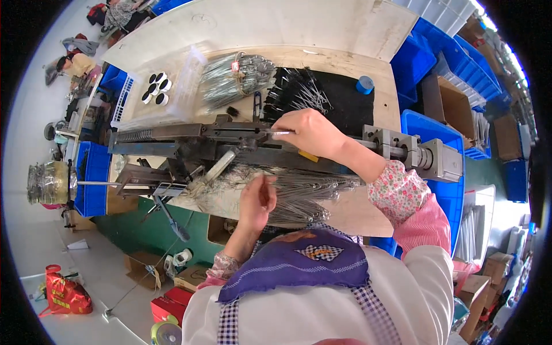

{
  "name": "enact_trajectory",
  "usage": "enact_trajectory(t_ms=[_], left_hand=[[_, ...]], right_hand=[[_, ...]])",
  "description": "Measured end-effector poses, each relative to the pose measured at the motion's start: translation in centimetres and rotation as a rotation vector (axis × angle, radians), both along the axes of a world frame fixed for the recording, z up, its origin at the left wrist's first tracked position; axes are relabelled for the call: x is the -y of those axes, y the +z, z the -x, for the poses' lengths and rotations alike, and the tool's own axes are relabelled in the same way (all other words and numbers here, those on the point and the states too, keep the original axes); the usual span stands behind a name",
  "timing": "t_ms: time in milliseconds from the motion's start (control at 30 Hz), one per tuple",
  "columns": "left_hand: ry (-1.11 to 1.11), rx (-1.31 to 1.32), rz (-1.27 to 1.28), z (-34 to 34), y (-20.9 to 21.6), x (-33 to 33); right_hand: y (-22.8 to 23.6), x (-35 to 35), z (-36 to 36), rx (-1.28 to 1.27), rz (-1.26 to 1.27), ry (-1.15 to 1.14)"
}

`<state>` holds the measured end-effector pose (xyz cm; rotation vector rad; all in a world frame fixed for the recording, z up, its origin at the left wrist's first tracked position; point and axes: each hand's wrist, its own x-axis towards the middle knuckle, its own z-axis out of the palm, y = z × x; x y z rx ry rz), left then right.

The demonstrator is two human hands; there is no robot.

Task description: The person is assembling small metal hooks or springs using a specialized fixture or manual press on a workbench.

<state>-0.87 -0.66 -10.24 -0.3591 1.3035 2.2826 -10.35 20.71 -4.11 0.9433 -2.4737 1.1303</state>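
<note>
Nearest us, low in the frame, the left hand (257,198) is pinched shut on a thin metal rod (265,183), standing just above the loose pile of wire pieces (299,192) at centre. Just beyond, the right hand (310,133) reaches over the long grey machine (230,146) running across the middle, fingertips closed on a short silvery pin (282,133) laid right at the machine's top rail. Farther back, upper centre, a tied bundle of silver wires (236,77) lies beside dark wires on a black mat (345,98). A blue tape roll (364,84) sits upper right, blue crates (454,63) beyond.
</note>
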Motion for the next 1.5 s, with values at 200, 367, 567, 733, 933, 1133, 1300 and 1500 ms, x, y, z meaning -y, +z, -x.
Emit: enact_trajectory(t_ms=[200, 367, 567, 733, 933, 1133, 1300, 1500], left_hand=[[-0.284, 0.170, -0.892, 5.3, 7.0, 3.1], [-0.309, -0.167, 0.453, 1.6, 6.0, -2.7], [-0.186, 0.076, -1.102, 3.0, 9.1, -2.3], [-0.143, 0.136, -1.046, 3.4, 8.8, -1.0], [-0.148, 0.111, -1.014, 3.3, 9.1, -1.1], [-0.106, 0.108, -1.078, 2.8, 9.0, -0.2], [-0.121, 0.123, -0.982, 3.5, 9.1, -1.6], [-0.143, 0.036, -0.725, 3.1, 8.3, -1.6]], right_hand=[[0.1, 0.3, -0.4, 0.091, -0.025, -0.099], [0.4, 1.0, 0.0, 0.059, -0.095, -0.099], [1.3, 0.6, 0.5, 0.222, 0.014, -0.050], [0.8, 0.8, 0.8, 0.351, -0.018, -0.070], [1.5, 0.8, -0.3, 0.174, -0.029, -0.077], [0.7, 2.0, 0.9, 0.303, -0.091, -0.031], [0.5, 0.7, 0.5, 0.206, -0.074, -0.067], [0.7, 1.1, 0.6, 0.146, -0.047, -0.056]])
